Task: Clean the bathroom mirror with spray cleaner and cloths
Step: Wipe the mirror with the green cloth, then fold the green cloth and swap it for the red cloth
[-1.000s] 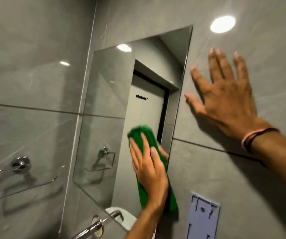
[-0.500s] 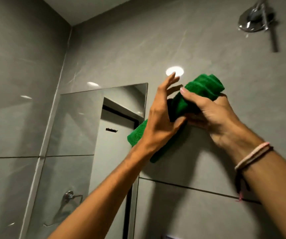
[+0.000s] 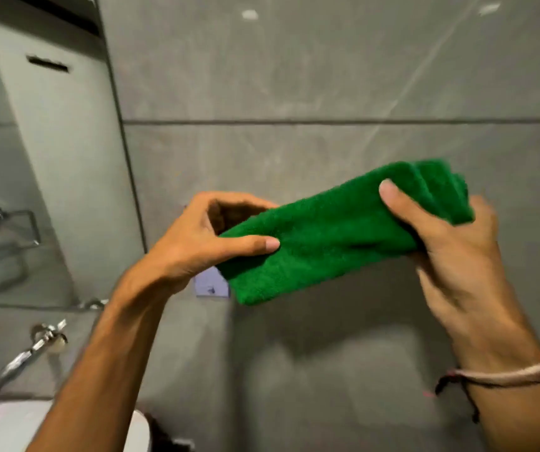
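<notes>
A folded green cloth (image 3: 333,236) is held in front of the grey tiled wall, off the mirror. My left hand (image 3: 196,243) pinches its left end with thumb on top. My right hand (image 3: 451,243) grips its right end, thumb pressed on the upper face. The mirror (image 3: 43,164) fills the left side of the view and reflects a door and a towel ring. No spray bottle is in view.
A chrome tap (image 3: 17,360) juts from the wall at lower left above a white basin (image 3: 66,429). A pale purple wall plate (image 3: 211,285) shows behind the cloth. Grey wall tiles (image 3: 327,76) cover the rest.
The cloth has left the mirror; my left hand lifted it and my right hand took its other end. Both hands now hold it lower, away from the glass, and the view has tilted down.
</notes>
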The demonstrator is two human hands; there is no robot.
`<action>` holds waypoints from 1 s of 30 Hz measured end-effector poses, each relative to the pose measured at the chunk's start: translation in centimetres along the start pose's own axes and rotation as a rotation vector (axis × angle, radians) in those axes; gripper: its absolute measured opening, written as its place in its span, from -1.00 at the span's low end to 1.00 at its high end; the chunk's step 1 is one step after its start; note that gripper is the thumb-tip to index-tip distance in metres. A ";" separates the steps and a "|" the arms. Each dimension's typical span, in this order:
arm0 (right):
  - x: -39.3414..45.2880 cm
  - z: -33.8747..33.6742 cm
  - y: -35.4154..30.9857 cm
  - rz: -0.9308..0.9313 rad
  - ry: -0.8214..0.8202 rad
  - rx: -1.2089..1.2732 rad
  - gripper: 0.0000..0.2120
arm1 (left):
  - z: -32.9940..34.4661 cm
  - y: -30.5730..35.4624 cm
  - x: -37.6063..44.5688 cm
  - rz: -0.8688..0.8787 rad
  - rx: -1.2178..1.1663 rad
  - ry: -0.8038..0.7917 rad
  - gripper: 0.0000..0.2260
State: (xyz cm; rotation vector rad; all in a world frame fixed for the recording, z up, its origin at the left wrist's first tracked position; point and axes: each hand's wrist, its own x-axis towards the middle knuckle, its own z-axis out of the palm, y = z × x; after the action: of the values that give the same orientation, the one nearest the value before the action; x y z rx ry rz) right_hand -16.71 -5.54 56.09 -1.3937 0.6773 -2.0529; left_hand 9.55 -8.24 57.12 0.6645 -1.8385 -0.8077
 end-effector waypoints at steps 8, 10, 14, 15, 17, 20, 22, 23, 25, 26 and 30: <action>-21.1 -15.9 10.5 0.707 0.212 -0.403 -0.66 | 13.8 -18.7 -16.0 -0.668 -0.320 0.029 -0.80; -26.7 -18.6 13.6 0.956 0.271 -0.434 -0.68 | 16.6 -23.1 -21.8 -0.943 -0.472 0.036 -0.77; -34.6 -21.1 20.1 1.282 0.417 -0.391 -0.72 | 20.1 -29.8 -30.0 -1.296 -0.600 0.061 -0.60; -36.1 -21.8 21.8 1.325 0.430 -0.410 -0.71 | 21.0 -31.4 -31.3 -1.330 -0.570 0.095 -0.59; -38.3 -23.0 25.2 1.382 0.393 -0.517 -0.73 | 22.8 -34.3 -33.1 -1.335 -0.440 0.150 -0.63; -40.6 -24.7 28.7 1.490 0.279 -0.690 -0.76 | 25.4 -37.5 -34.7 -1.277 -0.198 0.102 -0.64; -41.5 -25.6 29.8 1.536 0.058 -0.858 -0.73 | 26.5 -39.1 -35.7 -1.234 -0.056 0.005 -0.62; -41.6 -26.0 30.0 1.526 -0.068 -0.944 -0.72 | 26.7 -39.5 -36.0 -1.213 0.029 -0.048 -0.64; -41.1 -26.8 30.5 1.443 -0.153 -1.048 -0.70 | 26.7 -39.3 -36.4 -1.146 0.237 -0.134 -0.67; -40.6 -27.0 31.0 1.400 -0.156 -1.087 -0.69 | 26.5 -39.1 -36.7 -1.088 0.395 -0.165 -0.63; -37.7 -25.5 34.5 1.354 -0.184 -1.088 -0.53 | 24.3 -39.0 -37.1 -0.871 1.045 -0.282 -0.20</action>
State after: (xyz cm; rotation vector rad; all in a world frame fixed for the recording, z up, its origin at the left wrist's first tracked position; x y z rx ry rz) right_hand -23.51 -1.58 -0.47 -0.9575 2.0530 -0.4087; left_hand 4.09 0.41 -1.05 2.2033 -2.1675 -0.3859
